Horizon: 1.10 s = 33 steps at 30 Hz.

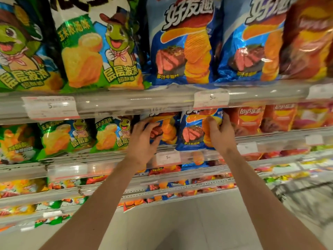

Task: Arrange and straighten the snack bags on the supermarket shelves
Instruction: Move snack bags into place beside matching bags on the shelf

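Two blue steak-flavour chip bags stand side by side on the second shelf. My left hand (144,139) lies with spread fingers on the front of the left blue bag (168,130), covering its left half. My right hand (220,133) grips the right edge of the right blue bag (191,136), thumb on the front and fingers curled behind. That bag leans slightly and its bottom overhangs the shelf rail (198,154). The tops of both bags are hidden by the shelf above.
Green corn-snack bags (63,138) stand left of my hands, orange Lay's bags (246,121) to the right. Larger bags (180,42) fill the shelf above, behind a rail with price tags (210,98). Lower shelves hold small packets. A trolley edge (297,193) shows at right.
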Motion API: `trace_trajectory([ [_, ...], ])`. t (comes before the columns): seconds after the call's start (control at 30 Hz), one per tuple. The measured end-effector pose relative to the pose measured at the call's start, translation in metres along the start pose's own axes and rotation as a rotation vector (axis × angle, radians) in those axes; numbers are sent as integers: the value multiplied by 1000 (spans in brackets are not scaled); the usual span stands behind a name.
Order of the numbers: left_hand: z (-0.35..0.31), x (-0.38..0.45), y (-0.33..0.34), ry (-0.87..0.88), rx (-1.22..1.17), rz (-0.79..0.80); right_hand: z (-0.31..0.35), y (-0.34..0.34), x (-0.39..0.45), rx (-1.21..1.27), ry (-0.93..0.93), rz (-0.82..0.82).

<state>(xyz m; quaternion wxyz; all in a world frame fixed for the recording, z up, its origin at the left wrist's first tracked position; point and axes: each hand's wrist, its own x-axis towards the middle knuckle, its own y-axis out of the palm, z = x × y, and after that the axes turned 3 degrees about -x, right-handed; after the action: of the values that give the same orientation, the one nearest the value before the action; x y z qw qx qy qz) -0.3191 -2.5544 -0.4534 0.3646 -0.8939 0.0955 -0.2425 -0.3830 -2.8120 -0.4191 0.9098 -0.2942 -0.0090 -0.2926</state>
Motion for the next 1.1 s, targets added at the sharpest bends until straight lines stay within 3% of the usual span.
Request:
trace_trajectory([
  [0.3, 1, 0, -6, 24, 21, 9, 3, 29, -9, -342, -145, -195],
  [0.57, -2, 3, -3, -3, 20, 5, 1, 40, -3, -313, -202, -16],
  [0.8, -3, 0, -5, -23, -3, 24, -20, 30, -5, -451, -189, -19],
  [0.97, -9, -1, -7, -40, -20, 28, -25, 41, -30, -462, -350, -54],
  [1.1, -16, 2, -11, -95, -71, 27, -24, 42, -20, -477, -274, -2],
])
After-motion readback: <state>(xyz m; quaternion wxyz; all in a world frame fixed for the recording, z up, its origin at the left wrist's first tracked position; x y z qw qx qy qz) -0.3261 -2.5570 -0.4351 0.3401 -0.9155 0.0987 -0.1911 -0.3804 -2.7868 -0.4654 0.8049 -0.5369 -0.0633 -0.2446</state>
